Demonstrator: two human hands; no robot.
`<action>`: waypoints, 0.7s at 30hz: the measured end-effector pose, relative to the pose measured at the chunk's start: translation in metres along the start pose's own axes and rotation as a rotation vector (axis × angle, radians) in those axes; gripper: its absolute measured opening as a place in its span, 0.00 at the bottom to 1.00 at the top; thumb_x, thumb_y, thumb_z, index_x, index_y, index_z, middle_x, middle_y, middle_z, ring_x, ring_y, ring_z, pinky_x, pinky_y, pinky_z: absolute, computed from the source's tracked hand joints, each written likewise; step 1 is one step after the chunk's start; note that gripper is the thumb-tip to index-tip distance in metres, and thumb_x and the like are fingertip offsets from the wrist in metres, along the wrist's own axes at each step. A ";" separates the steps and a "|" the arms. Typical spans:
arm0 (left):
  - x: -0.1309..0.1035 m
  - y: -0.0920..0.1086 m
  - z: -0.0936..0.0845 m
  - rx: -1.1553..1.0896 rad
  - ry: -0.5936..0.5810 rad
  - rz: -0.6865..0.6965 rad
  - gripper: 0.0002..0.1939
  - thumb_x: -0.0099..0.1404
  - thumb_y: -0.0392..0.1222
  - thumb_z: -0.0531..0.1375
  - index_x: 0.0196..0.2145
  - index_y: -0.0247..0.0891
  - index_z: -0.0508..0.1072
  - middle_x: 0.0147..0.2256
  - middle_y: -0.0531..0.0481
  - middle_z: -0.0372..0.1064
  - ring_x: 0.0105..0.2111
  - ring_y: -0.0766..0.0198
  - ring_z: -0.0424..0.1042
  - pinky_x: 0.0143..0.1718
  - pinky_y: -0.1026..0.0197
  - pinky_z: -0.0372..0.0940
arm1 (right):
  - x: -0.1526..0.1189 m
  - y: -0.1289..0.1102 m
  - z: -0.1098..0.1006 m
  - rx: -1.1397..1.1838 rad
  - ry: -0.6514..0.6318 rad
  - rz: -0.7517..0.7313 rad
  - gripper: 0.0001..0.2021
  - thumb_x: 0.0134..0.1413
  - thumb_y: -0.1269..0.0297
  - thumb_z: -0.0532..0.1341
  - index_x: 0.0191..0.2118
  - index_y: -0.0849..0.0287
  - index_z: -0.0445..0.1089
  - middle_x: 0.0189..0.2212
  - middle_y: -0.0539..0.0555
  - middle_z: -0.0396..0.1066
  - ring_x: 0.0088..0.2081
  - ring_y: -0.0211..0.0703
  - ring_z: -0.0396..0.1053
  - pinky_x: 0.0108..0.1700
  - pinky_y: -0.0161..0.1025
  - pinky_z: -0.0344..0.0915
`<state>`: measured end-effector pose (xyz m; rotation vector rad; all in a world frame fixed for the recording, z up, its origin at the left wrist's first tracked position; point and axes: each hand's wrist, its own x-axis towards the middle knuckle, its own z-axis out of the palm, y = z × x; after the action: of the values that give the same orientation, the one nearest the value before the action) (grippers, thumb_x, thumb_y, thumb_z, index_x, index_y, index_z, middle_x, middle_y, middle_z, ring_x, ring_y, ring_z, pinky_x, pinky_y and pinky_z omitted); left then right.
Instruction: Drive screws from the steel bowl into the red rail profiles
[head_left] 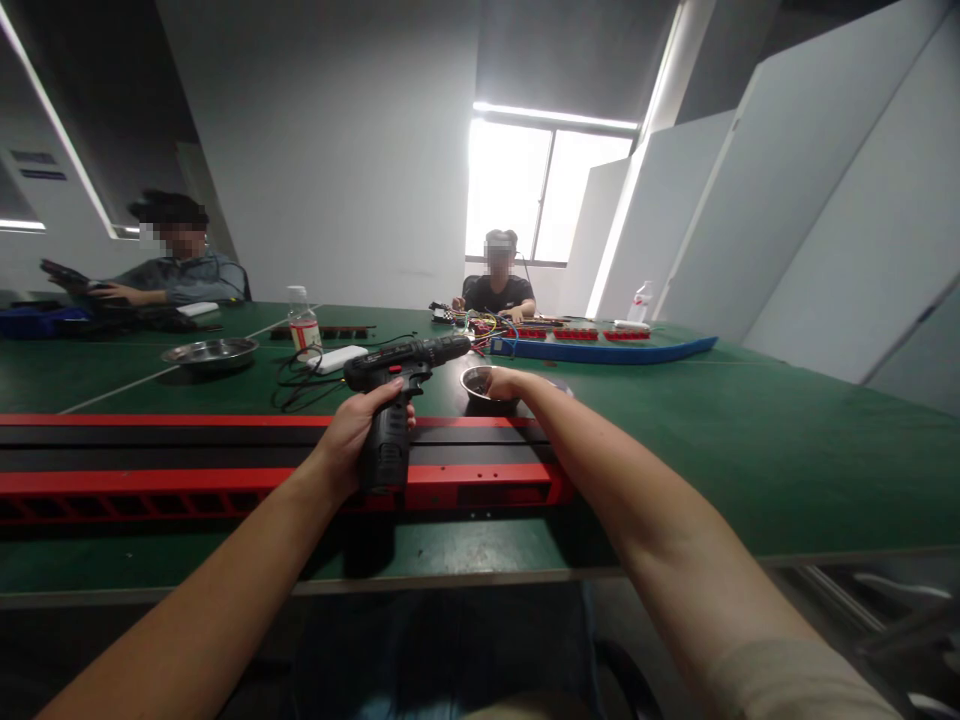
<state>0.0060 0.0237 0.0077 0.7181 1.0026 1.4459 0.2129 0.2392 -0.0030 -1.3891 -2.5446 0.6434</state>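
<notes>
Grasping a black drill (388, 445) at 11 o'clock in the left grip (358, 432), with the right grip (505, 384) in a metal bowl (480, 402) at 12, fingertips too hidden to tell whether clenched. Stretched over a red-and-black beam (187, 450) cut off toward 10, with a dish (214, 356) between 10 and 11 and a blue strip (600, 351) at 1. Unable to read the label (306, 334) on a bottle (298, 309) at 11.

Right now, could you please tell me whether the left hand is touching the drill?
Touching: the head view shows the left hand wrapped around the drill.
</notes>
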 end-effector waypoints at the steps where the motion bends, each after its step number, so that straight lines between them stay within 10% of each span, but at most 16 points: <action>1: -0.001 0.000 0.001 -0.002 0.001 -0.003 0.09 0.67 0.40 0.61 0.34 0.30 0.74 0.25 0.47 0.72 0.20 0.66 0.73 0.20 0.67 0.69 | 0.000 0.000 0.001 -0.021 -0.001 0.025 0.18 0.38 0.75 0.69 0.40 0.56 0.79 0.34 0.54 0.79 0.36 0.46 0.73 0.37 0.34 0.67; 12: 0.000 0.001 0.000 -0.012 0.015 -0.033 0.08 0.67 0.40 0.61 0.34 0.31 0.74 0.24 0.47 0.73 0.20 0.66 0.73 0.19 0.68 0.68 | -0.010 0.012 -0.014 -0.109 0.112 0.147 0.09 0.49 0.62 0.69 0.33 0.64 0.79 0.29 0.58 0.75 0.30 0.43 0.71 0.30 0.36 0.63; 21: 0.002 -0.002 -0.003 0.071 -0.023 0.021 0.08 0.66 0.40 0.63 0.34 0.31 0.75 0.26 0.45 0.74 0.21 0.66 0.74 0.23 0.66 0.70 | -0.046 0.006 0.006 0.279 0.185 -0.073 0.09 0.53 0.62 0.67 0.36 0.63 0.79 0.30 0.54 0.76 0.29 0.38 0.68 0.31 0.34 0.62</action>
<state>0.0042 0.0246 0.0041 0.7966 1.0359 1.4227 0.2409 0.2016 -0.0087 -1.1963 -2.2505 0.7818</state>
